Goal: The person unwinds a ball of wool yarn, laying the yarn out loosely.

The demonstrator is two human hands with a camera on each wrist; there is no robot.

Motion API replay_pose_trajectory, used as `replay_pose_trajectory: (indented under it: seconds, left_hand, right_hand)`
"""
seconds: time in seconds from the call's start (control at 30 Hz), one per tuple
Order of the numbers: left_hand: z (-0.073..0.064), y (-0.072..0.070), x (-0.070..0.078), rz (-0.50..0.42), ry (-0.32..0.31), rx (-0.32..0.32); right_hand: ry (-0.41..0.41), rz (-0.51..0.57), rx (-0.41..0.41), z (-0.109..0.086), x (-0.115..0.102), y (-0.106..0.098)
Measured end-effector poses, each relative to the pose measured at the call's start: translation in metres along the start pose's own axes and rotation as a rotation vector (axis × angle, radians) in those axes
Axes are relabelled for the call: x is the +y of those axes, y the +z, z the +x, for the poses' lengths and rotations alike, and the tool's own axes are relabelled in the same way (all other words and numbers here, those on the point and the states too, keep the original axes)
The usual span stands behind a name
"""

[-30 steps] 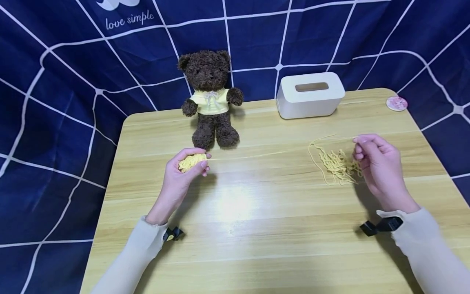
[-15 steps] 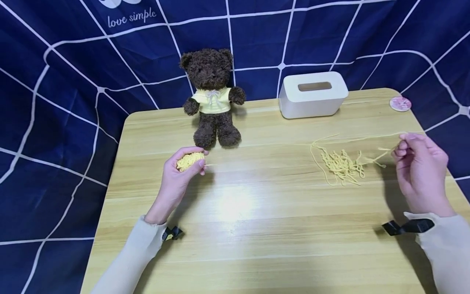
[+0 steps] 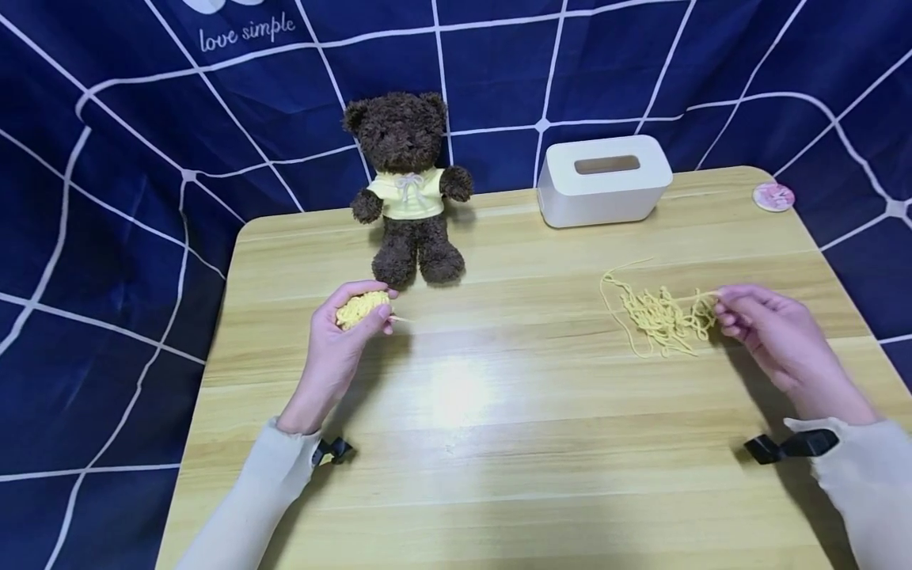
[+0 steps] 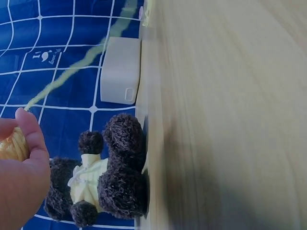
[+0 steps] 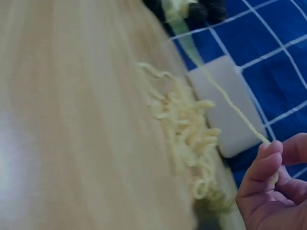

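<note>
My left hand [image 3: 330, 348] grips a small wound ball of yellow yarn [image 3: 362, 310], the thumb lying across its front. In the left wrist view a yarn strand [image 4: 67, 75] runs away from the fingertips towards the far side. At the right of the table, my right hand [image 3: 787, 344] pinches yarn between thumb and fingers. The right wrist view shows that pinched strand [image 5: 235, 109] stretching off towards the bear's side. Beside the right fingertips lies a loose, tangled heap of yellow yarn [image 3: 659, 321] on the table.
A brown teddy bear [image 3: 406, 194] in a yellow shirt sits at the table's back, beyond the left hand. To its right stands a white tissue box [image 3: 606, 194]. A pink round disc [image 3: 773, 197] lies at the back right corner. Blue gridded cloth [image 3: 492, 83] hangs behind the table [image 3: 499, 443].
My right hand first swung out to the right, drawing yarn from the heap, then came back left and lower beside it. My left hand stays almost in place with the yarn ball.
</note>
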State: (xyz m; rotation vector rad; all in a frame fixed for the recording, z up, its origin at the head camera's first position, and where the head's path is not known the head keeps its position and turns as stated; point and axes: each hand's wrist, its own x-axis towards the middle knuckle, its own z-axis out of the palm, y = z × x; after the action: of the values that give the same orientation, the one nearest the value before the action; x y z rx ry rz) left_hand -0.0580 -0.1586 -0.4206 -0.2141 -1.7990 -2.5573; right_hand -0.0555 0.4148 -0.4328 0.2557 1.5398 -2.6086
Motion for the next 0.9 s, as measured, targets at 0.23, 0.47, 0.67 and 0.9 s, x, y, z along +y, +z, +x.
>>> replay_pose_trajectory:
  seconds: [0.23,0.47,0.67,0.9]
  left_hand:
    - [0.000,0.002,0.002,-0.020,-0.002,-0.019]
    - [0.000,0.004,0.002,-0.025,0.001,-0.014]
    - [0.001,0.006,0.003,-0.028,-0.006,-0.017]
    - [-0.001,0.007,0.004,-0.028,-0.017,-0.020]
  right_hand:
    - [0.062,-0.151,-0.025,0.001,0.007,0.001]
    - [-0.045,-0.147,0.040,0.001,0.020,0.026]
    - [-0.130,-0.222,0.033,0.002,0.038,0.067]
    - [0.027,-0.588,-0.172,0.010,0.066,0.124]
